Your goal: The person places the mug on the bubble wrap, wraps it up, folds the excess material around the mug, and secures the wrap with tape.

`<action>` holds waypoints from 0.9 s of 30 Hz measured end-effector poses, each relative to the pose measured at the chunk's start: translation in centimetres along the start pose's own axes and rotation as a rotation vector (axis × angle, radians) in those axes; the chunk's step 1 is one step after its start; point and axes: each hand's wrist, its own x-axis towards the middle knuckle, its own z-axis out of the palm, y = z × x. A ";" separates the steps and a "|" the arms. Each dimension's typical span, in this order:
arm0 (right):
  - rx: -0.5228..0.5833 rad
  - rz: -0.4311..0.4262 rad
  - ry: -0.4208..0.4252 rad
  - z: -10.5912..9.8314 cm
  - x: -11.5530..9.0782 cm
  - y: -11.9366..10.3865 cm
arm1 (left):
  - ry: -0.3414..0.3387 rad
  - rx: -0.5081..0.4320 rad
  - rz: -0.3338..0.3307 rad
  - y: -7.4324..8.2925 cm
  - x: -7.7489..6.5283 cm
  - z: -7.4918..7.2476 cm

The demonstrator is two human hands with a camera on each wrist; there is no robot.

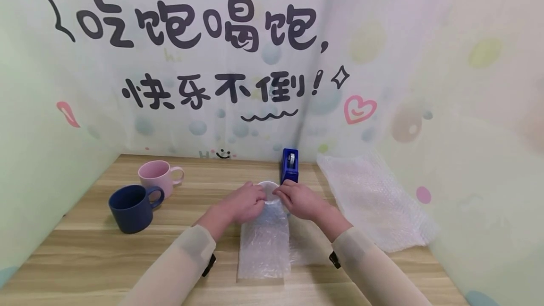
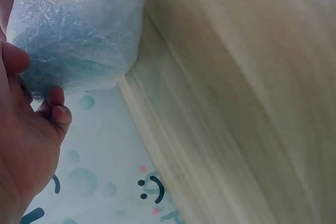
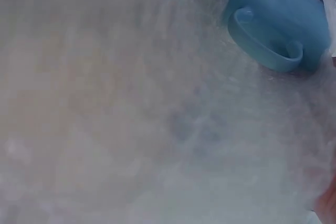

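Note:
A blue mug (image 3: 273,11) with a handle lies partly inside clear bubble wrap (image 1: 263,254), its handle visible in the right wrist view. From the head, its pale round opening (image 1: 269,193) shows between both hands. My left hand (image 1: 247,203) pinches the wrap at the left of the rim with curled fingers. At the right of the rim, my right hand (image 1: 301,200) pinches the wrap too, fingertips at the opening. In the left wrist view the wrapped mug shows bluish through the plastic, beside the left hand's fingers (image 2: 56,103). The right hand's fingertips are mostly hidden in its own wrist view.
A navy mug (image 1: 131,209) and a pink mug (image 1: 156,174) stand at the left on the wooden table (image 1: 85,263). Behind the right hand is a blue tape dispenser (image 1: 289,166). Another bubble wrap sheet (image 1: 374,202) lies at the right, against the wall.

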 end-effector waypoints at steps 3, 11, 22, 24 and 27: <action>0.004 -0.001 -0.018 -0.1 0.2 0.0 | 0.029 -0.103 -0.038 -0.2 -0.4 0.3; 0.007 0.013 -0.058 -0.1 0.4 0.2 | 0.137 -0.282 0.022 -1.3 -1.6 0.5; 0.036 0.004 -0.086 -0.1 0.7 0.4 | 0.079 -0.362 -0.041 -1.9 -0.5 0.2; 0.046 0.004 -0.083 0.0 0.7 0.3 | 0.065 -0.372 -0.041 -2.0 -0.5 0.1; 0.054 0.007 -0.083 0.1 0.6 0.4 | 0.041 -0.380 -0.048 -2.0 -0.5 0.0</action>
